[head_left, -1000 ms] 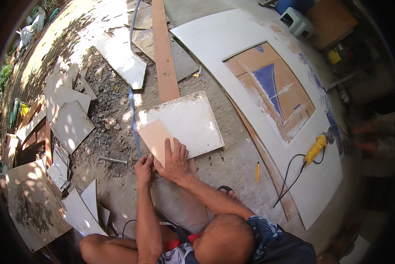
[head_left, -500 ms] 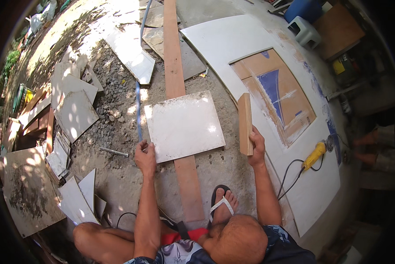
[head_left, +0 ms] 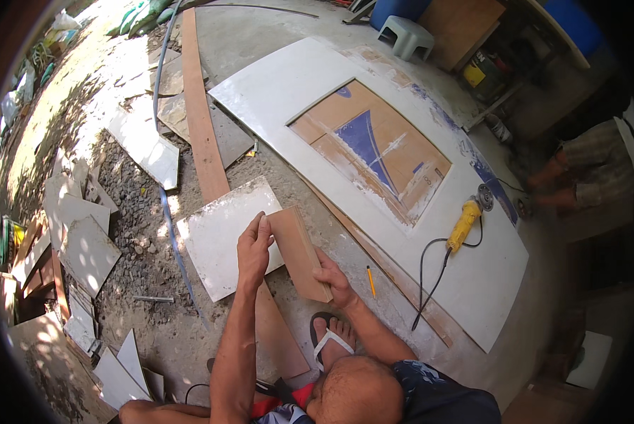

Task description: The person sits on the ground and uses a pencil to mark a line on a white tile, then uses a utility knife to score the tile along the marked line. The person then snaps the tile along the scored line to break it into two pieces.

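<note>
1. The right hand [head_left: 333, 280] grips the wooden block [head_left: 296, 251] at its lower end, thumb across the face.
2. The left hand [head_left: 253, 251] bunches its fingers by the upper corner; whether they pinch it, I cannot tell.
3. Tilted, the block overlaps the white slab [head_left: 218, 240]; apparently it's being handled, calling for steady support.

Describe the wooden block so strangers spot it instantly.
Left of the big white panel, a smaller white slab lies across a long brown plank. By the slab, between the left hand and right hand, is the wooden block: short and lifted, unlike the plank.
</note>
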Demonstrator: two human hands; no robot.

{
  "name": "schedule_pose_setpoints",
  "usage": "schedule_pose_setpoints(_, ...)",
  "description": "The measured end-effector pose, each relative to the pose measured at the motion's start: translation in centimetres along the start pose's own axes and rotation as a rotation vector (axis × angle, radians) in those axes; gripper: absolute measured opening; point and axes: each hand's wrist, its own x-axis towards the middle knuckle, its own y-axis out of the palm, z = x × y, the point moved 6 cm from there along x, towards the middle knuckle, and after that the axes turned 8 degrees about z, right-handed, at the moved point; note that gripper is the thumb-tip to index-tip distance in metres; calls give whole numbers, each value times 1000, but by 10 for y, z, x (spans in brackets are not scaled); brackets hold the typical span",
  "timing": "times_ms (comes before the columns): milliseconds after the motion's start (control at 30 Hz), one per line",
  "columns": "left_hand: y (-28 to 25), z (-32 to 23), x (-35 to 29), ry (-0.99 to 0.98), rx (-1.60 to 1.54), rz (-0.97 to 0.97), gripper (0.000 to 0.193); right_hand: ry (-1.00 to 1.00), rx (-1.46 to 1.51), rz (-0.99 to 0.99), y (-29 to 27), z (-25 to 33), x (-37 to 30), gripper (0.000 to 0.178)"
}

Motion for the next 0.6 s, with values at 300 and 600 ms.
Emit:
schedule_pose_setpoints(300, 51, 32, -29, -15, 346, -36, 52, -13, -100, -260, -29, -5, -12, 68)
schedule_pose_setpoints(600, 91, 40, -66, 320, 781, 75, 41, -154, 362, -254, -45, 4, -18, 63)
